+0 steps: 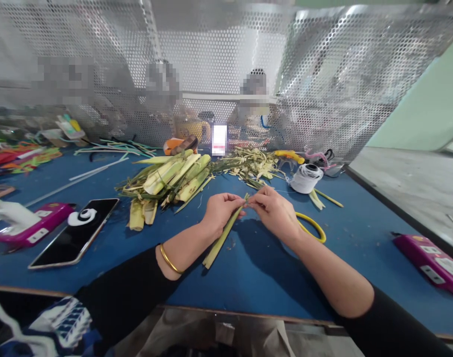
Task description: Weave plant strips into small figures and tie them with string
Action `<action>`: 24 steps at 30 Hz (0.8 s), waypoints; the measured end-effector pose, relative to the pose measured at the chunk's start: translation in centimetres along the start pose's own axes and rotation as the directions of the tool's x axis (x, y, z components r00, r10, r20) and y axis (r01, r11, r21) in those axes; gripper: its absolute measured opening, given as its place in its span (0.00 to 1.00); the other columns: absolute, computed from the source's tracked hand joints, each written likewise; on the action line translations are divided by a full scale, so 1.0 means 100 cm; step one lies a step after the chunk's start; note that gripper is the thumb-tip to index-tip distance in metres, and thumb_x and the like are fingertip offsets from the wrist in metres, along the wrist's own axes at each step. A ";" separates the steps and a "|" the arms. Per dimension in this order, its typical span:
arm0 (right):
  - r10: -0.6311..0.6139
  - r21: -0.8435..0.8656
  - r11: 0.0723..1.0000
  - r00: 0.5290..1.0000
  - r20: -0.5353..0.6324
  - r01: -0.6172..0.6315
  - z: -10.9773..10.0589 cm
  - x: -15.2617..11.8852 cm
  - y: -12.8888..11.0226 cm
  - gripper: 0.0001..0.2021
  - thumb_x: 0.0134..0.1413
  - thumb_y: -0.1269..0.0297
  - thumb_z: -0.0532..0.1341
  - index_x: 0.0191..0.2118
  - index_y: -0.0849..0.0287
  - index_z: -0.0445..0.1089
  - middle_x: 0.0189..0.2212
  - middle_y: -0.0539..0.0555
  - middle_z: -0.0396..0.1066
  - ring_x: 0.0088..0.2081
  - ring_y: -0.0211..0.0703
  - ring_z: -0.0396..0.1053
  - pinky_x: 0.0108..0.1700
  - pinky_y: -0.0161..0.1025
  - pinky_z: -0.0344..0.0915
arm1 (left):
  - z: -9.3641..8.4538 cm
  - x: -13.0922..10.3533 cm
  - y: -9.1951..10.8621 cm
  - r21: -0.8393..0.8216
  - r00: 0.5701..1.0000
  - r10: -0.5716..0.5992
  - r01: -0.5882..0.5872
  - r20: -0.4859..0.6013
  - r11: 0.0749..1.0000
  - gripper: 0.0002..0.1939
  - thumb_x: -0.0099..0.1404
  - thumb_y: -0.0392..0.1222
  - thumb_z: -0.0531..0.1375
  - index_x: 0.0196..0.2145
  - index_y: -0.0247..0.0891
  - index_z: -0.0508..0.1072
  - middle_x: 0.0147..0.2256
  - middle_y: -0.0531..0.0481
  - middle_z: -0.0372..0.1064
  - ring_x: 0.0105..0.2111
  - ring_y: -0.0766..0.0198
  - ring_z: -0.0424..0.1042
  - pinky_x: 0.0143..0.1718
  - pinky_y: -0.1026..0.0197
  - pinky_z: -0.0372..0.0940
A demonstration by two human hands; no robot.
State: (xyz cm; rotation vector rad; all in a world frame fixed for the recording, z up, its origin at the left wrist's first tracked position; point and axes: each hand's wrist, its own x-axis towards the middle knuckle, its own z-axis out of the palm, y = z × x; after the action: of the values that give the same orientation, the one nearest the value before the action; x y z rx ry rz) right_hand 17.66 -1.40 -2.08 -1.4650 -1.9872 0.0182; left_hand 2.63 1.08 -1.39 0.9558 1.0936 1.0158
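My left hand [224,210] is closed around a long, flat, pale green leaf stalk [221,243], which slants down toward the table's near edge. At the stalk's upper tip, my right hand [273,210] is pinched, its fingertips almost meeting those of the left. Whether a thread runs between the fingertips is too small to make out. A yellow ring [317,229] lies on the blue table, partly hidden behind my right wrist. Left of my hands is a pile of similar green and yellowish leaf stalks [174,176].
A white spool of thread [304,179] stands right of my hands. Shredded leaf scraps [249,163] and yellow-handled cutters [289,156] lie behind. A dark phone [76,238] and purple power strips [430,263] flank me. A perforated metal screen [219,59] rises at the back, people beyond it.
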 end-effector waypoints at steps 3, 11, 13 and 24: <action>-0.080 0.007 0.997 0.997 -0.019 0.081 0.000 0.000 0.001 0.10 0.59 0.67 0.55 0.31 0.55 0.72 0.40 0.55 0.71 0.36 0.42 0.68 0.36 0.37 0.61 | 0.000 0.000 -0.001 0.037 1.000 0.025 -0.026 0.017 0.999 0.07 0.56 0.30 0.65 0.24 0.32 0.70 0.21 0.49 0.73 0.18 0.68 0.71 0.24 0.66 0.67; -0.172 0.101 0.983 0.963 0.207 0.154 0.005 0.005 0.010 0.10 0.60 0.73 0.49 0.31 0.57 0.64 0.37 0.58 0.72 0.39 0.44 0.69 0.41 0.39 0.63 | -0.008 0.010 -0.006 0.246 0.993 0.044 -0.070 0.110 0.967 0.09 0.57 0.32 0.62 0.20 0.34 0.74 0.18 0.52 0.69 0.18 0.68 0.67 0.26 0.64 0.67; -0.177 0.139 0.979 0.957 0.231 0.148 0.006 0.006 0.013 0.10 0.59 0.74 0.49 0.30 0.56 0.63 0.36 0.56 0.72 0.38 0.43 0.69 0.41 0.38 0.62 | -0.013 0.012 -0.004 0.388 0.982 0.118 -0.166 0.145 0.907 0.08 0.57 0.34 0.63 0.21 0.36 0.76 0.18 0.52 0.69 0.20 0.68 0.67 0.23 0.67 0.63; -0.208 0.194 0.969 0.934 0.292 0.155 0.007 0.007 0.019 0.10 0.53 0.79 0.52 0.28 0.58 0.63 0.31 0.53 0.68 0.34 0.40 0.65 0.38 0.35 0.59 | -0.010 0.009 0.002 0.280 0.979 0.050 -0.106 0.197 0.954 0.08 0.64 0.34 0.54 0.27 0.34 0.68 0.32 0.47 0.73 0.18 0.72 0.66 0.17 0.69 0.59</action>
State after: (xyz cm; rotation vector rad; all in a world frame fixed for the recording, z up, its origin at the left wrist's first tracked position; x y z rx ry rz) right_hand 18.74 0.19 -3.01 -1.2225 -2.3049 0.3486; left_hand 1.77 2.10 -1.62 1.3145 1.0689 0.8212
